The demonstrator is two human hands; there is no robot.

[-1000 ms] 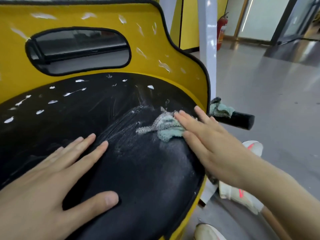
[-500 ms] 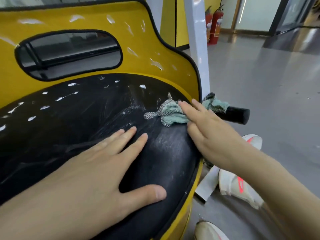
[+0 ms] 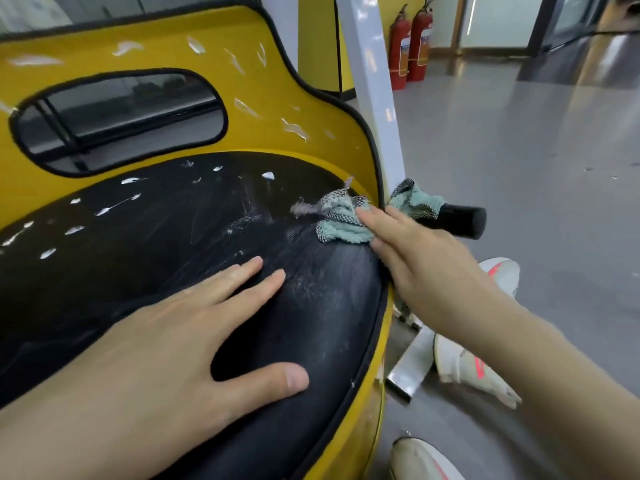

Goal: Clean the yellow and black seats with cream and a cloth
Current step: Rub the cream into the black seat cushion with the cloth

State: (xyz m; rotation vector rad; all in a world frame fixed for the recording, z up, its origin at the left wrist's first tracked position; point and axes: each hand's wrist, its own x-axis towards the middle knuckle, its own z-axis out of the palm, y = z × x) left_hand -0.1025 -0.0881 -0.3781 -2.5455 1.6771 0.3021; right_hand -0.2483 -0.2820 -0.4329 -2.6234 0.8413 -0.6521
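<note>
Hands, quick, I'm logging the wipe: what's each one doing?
Left hand: open, flat on the black seat cushion, holding nothing.
Right hand: open, fingers pressing the green cloth against the cushion.

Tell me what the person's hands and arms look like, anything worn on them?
Both are bare: the left hand and right hand have no gloves, rings or watch visible, and both forearms show no sleeves as far as the frame reaches. Nails are short and unpainted.
</note>
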